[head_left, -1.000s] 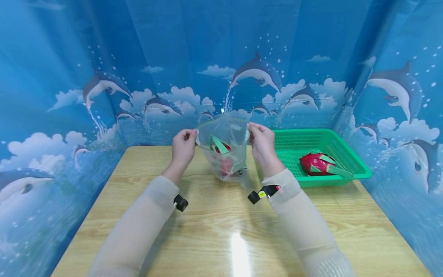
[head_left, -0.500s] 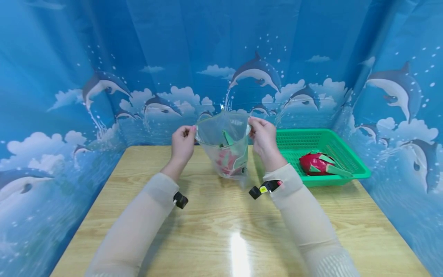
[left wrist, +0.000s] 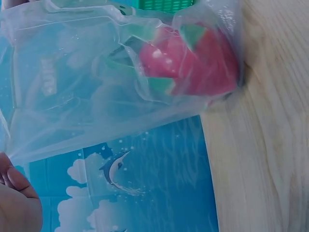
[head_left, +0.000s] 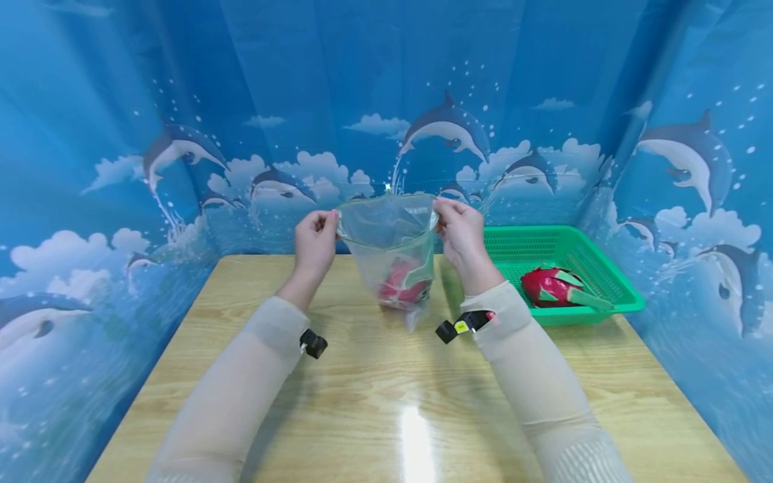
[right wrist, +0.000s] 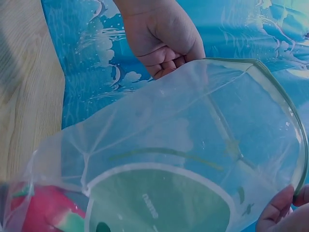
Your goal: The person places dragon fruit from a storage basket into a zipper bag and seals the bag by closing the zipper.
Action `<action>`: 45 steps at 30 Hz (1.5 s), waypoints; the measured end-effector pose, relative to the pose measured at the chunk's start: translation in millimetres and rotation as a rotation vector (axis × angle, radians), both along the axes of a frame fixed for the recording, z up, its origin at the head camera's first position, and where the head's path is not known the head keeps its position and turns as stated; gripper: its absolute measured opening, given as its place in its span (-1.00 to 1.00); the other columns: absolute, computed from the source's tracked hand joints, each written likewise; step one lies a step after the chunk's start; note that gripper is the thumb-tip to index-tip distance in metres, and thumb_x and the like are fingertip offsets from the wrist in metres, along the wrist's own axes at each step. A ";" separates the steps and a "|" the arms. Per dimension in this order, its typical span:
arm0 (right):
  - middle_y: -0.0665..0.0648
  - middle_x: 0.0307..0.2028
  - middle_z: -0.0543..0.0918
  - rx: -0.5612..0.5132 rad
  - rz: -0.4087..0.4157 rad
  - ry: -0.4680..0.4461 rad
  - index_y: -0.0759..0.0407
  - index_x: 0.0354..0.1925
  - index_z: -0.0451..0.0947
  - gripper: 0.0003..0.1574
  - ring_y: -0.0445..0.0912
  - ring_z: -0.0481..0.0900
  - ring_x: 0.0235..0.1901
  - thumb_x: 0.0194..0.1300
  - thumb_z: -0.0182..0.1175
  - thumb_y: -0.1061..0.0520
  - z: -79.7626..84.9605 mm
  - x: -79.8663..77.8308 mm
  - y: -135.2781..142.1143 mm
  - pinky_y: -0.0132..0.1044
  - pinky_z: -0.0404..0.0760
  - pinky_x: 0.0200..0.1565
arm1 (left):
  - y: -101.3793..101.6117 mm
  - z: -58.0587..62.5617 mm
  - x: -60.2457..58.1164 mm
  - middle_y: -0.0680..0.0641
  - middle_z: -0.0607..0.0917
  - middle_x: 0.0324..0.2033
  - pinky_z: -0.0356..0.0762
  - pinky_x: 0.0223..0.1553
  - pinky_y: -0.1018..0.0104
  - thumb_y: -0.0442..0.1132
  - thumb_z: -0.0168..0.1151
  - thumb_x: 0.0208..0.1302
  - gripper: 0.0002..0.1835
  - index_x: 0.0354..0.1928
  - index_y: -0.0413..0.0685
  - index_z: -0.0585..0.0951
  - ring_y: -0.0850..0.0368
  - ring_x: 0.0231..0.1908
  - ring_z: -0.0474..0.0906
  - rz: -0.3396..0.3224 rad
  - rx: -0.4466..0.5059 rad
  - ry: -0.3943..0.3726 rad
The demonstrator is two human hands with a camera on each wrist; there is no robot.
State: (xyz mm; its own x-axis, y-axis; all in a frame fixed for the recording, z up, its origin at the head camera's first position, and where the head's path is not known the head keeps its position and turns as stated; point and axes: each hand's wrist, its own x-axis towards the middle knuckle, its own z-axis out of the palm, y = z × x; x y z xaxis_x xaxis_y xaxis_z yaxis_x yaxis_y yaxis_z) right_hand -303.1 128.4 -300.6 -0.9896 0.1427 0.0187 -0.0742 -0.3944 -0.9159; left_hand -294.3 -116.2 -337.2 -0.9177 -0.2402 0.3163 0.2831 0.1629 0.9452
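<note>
In the head view, a translucent zip bag (head_left: 386, 238) hangs between the two hands with its mouth spread wide. My left hand (head_left: 316, 245) pinches the left edge of the mouth, and my right hand (head_left: 460, 235) pinches the right edge. A red dragon fruit (head_left: 401, 285) with green leaf tips lies in the bottom of the bag, just over the table. The left wrist view shows that dragon fruit (left wrist: 193, 58) through the cloudy plastic. Seen from the right wrist, the bag carries a large green printed patch (right wrist: 159, 203), and the right hand (right wrist: 285, 212) grips its green-trimmed rim.
A green plastic basket (head_left: 628, 298) stands at the back right of the wooden table (head_left: 338, 402), with another dragon fruit (head_left: 552, 286) inside. Behind the table hangs a blue curtain (head_left: 338, 80) printed with dolphins. Small black cameras sit on both wrists.
The dragon fruit has dropped from near the bag's mouth to its bottom. Both hands have risen slightly, and the bag's mouth is spread a little wider. The basket is unmoved.
</note>
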 end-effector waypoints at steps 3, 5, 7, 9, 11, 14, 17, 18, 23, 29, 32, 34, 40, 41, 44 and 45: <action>0.08 -0.06 0.54 0.001 0.003 -0.005 0.37 0.23 0.51 -0.53 -0.18 0.43 -0.38 0.42 0.23 0.22 0.8 0.9 -1.5 -0.41 0.49 -0.37 | -2.2 3.3 -0.1 -0.06 0.57 -0.32 0.60 -0.22 0.32 -0.04 0.08 0.53 -0.65 -0.13 -0.23 0.61 0.12 -0.33 0.53 -0.001 0.013 0.012; 0.08 -0.06 0.55 0.004 0.004 -0.009 0.37 0.21 0.53 -0.55 -0.18 0.43 -0.39 0.42 0.23 0.22 1.3 0.9 -3.1 -0.42 0.49 -0.37 | -4.0 5.4 -0.3 -0.06 0.56 -0.33 0.60 -0.21 0.32 -0.05 0.08 0.53 -0.65 -0.14 -0.24 0.61 0.13 -0.33 0.53 0.005 0.019 0.023; 0.09 -0.05 0.55 0.007 0.009 -0.013 0.38 0.20 0.54 -0.56 -0.18 0.43 -0.39 0.41 0.23 0.23 0.9 0.4 -4.6 -0.42 0.48 -0.38 | -6.3 7.7 -0.6 -0.04 0.57 -0.32 0.60 -0.19 0.30 -0.07 0.09 0.53 -0.67 -0.15 -0.24 0.61 0.14 -0.33 0.53 0.016 0.022 0.038; 0.09 -0.03 0.54 0.015 0.017 -0.018 0.37 0.19 0.54 -0.57 -0.18 0.42 -0.40 0.42 0.22 0.22 0.6 0.1 -5.8 -0.40 0.48 -0.37 | -8.5 9.9 -1.1 -0.03 0.57 -0.33 0.60 -0.19 0.28 -0.08 0.09 0.53 -0.68 -0.16 -0.25 0.61 0.15 -0.34 0.53 0.027 0.027 0.054; 0.08 -0.01 0.54 0.019 0.025 -0.022 0.36 0.20 0.54 -0.57 -0.18 0.42 -0.41 0.42 0.22 0.22 0.6 0.1 -6.8 -0.40 0.48 -0.37 | -10.5 12.3 -1.2 -0.02 0.57 -0.35 0.59 -0.19 0.26 -0.07 0.10 0.52 -0.68 -0.18 -0.24 0.61 0.15 -0.36 0.53 0.037 0.030 0.069; 0.08 -0.01 0.55 0.020 0.030 -0.026 0.36 0.19 0.55 -0.57 -0.19 0.43 -0.42 0.42 0.23 0.22 1.1 0.2 -8.4 -0.40 0.48 -0.37 | -12.8 15.5 -2.5 0.00 0.56 -0.38 0.57 -0.21 0.26 -0.05 0.10 0.52 -0.66 -0.19 -0.24 0.61 0.15 -0.38 0.52 0.037 0.040 0.083; 0.10 -0.06 0.58 0.020 0.027 -0.031 0.35 0.16 0.57 -0.60 -0.19 0.45 -0.43 0.41 0.25 0.22 1.2 0.4 -9.8 -0.41 0.49 -0.40 | -14.5 18.6 -3.7 0.01 0.54 -0.41 0.55 -0.24 0.30 -0.03 0.10 0.51 -0.65 -0.19 -0.23 0.61 0.15 -0.38 0.52 0.042 0.042 0.096; 0.10 -0.08 0.59 0.020 0.026 -0.033 0.34 0.15 0.58 -0.60 -0.19 0.46 -0.43 0.40 0.25 0.22 1.1 0.4 -10.2 -0.41 0.49 -0.40 | -14.8 19.8 -4.2 0.01 0.54 -0.42 0.54 -0.25 0.31 -0.03 0.10 0.51 -0.65 -0.20 -0.22 0.61 0.15 -0.38 0.52 0.045 0.045 0.100; 0.11 -0.02 0.60 0.019 0.033 -0.043 0.32 0.13 0.60 -0.63 -0.19 0.51 -0.42 0.39 0.26 0.23 -0.3 0.4 -11.6 -0.42 0.52 -0.39 | -15.6 26.0 -5.1 0.00 0.53 -0.44 0.54 -0.26 0.33 -0.03 0.12 0.50 -0.68 -0.26 -0.15 0.59 0.16 -0.38 0.52 0.066 0.069 0.102; 0.13 0.08 0.58 0.026 0.031 -0.057 0.28 0.07 0.64 -0.68 -0.18 0.51 -0.42 0.37 0.27 0.25 -1.2 0.3 -12.2 -0.42 0.54 -0.40 | -15.0 36.0 -5.4 0.00 0.54 -0.42 0.55 -0.23 0.32 -0.07 0.12 0.50 -0.73 -0.30 -0.11 0.57 0.17 -0.37 0.49 0.073 0.115 0.124; 0.13 0.10 0.56 0.042 0.035 -0.051 0.29 0.09 0.63 -0.67 -0.18 0.49 -0.43 0.39 0.26 0.23 -0.8 0.9 -12.2 -0.42 0.54 -0.40 | -13.4 43.5 -4.2 -0.01 0.55 -0.39 0.53 -0.24 0.36 -0.07 0.12 0.50 -0.74 -0.27 -0.10 0.58 0.17 -0.36 0.49 0.075 0.117 0.146; 0.13 0.10 0.56 0.047 0.037 -0.049 0.29 0.11 0.62 -0.66 -0.19 0.48 -0.44 0.39 0.25 0.22 -0.5 1.2 -11.9 -0.42 0.53 -0.40 | -12.0 47.5 -3.5 -0.01 0.55 -0.39 0.53 -0.25 0.37 -0.05 0.12 0.50 -0.74 -0.25 -0.09 0.60 0.17 -0.36 0.49 0.073 0.116 0.153; 0.12 0.08 0.56 0.022 0.039 -0.064 0.29 0.13 0.61 -0.63 -0.19 0.47 -0.47 0.39 0.27 0.22 0.6 0.9 -9.6 -0.42 0.53 -0.43 | -8.2 49.8 -2.7 -0.01 0.57 -0.40 0.55 -0.25 0.39 -0.05 0.13 0.49 -0.74 -0.25 -0.10 0.60 0.18 -0.39 0.49 0.052 0.127 0.166; 0.12 0.08 0.56 0.019 0.037 -0.066 0.29 0.13 0.62 -0.63 -0.19 0.47 -0.47 0.38 0.27 0.22 0.8 0.7 -8.9 -0.42 0.53 -0.43 | -7.6 49.5 -2.6 -0.01 0.58 -0.40 0.56 -0.25 0.39 -0.05 0.13 0.49 -0.74 -0.25 -0.09 0.60 0.18 -0.39 0.49 0.050 0.123 0.166; 0.11 0.07 0.55 0.002 0.034 -0.070 0.28 0.09 0.64 -0.67 -0.19 0.46 -0.49 0.38 0.27 0.23 1.2 -0.2 -5.5 -0.41 0.54 -0.42 | -5.5 48.8 -1.9 -0.02 0.60 -0.38 0.56 -0.24 0.39 -0.05 0.16 0.48 -0.75 -0.26 -0.07 0.62 0.19 -0.38 0.50 0.033 0.122 0.158; 0.11 0.06 0.55 0.006 0.032 -0.069 0.28 0.07 0.65 -0.68 -0.19 0.45 -0.49 0.38 0.27 0.23 1.2 -0.6 -4.1 -0.41 0.54 -0.42 | -4.7 48.3 -1.4 -0.02 0.60 -0.39 0.57 -0.24 0.39 -0.06 0.17 0.48 -0.76 -0.26 -0.08 0.62 0.18 -0.38 0.51 0.027 0.121 0.152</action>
